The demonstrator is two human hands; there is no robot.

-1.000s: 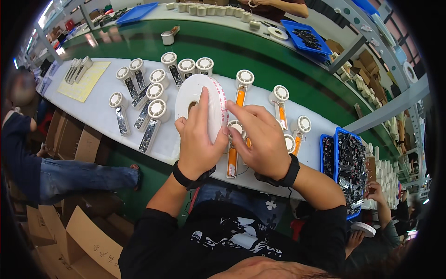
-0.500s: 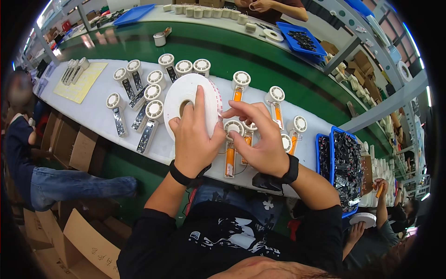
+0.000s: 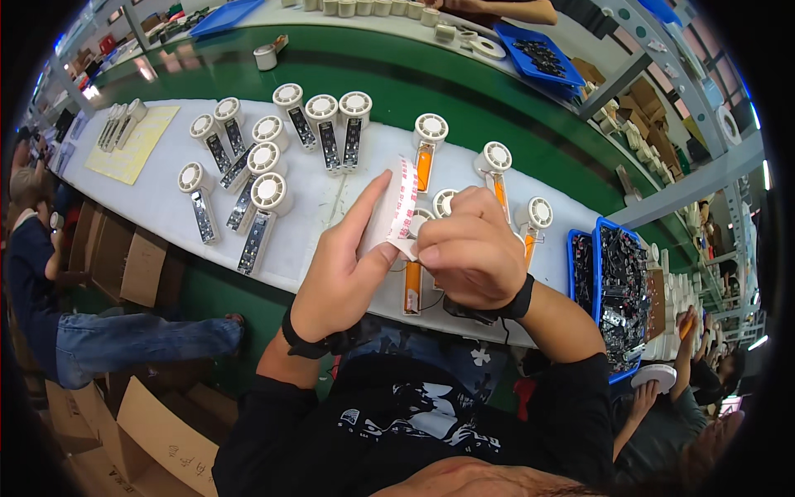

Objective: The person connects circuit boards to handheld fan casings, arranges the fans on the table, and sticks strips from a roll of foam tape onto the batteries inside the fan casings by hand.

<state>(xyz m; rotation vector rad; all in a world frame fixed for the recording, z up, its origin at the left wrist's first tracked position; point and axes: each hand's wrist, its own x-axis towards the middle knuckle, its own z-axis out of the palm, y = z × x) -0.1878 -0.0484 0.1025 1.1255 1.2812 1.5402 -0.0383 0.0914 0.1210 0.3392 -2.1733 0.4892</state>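
Note:
A wide white roll of tape (image 3: 395, 205) with red print on its edge stands nearly edge-on above the bench. My left hand (image 3: 331, 277) is closed round its side, thumb near the lower rim. At the bottom of the roll, my right hand (image 3: 476, 253) pinches the loose tape end, fingers curled. Under and beside that hand lie white round-headed units with orange strips in their handles (image 3: 412, 286), partly covered by it. To the left are several similar units with dark circuit boards in the handles (image 3: 257, 240).
Blue trays (image 3: 592, 290) full of small black parts stand at the bench's right end. A yellow sheet (image 3: 132, 157) with white units lies at the far left. Beyond the green surface (image 3: 348, 62), another person's hands work. Cardboard boxes (image 3: 166, 431) sit on the lower left.
The roll has turned from showing its flat face to nearly edge-on. My right fingers have closed from spread to a pinch on the tape end. The view has shifted slightly.

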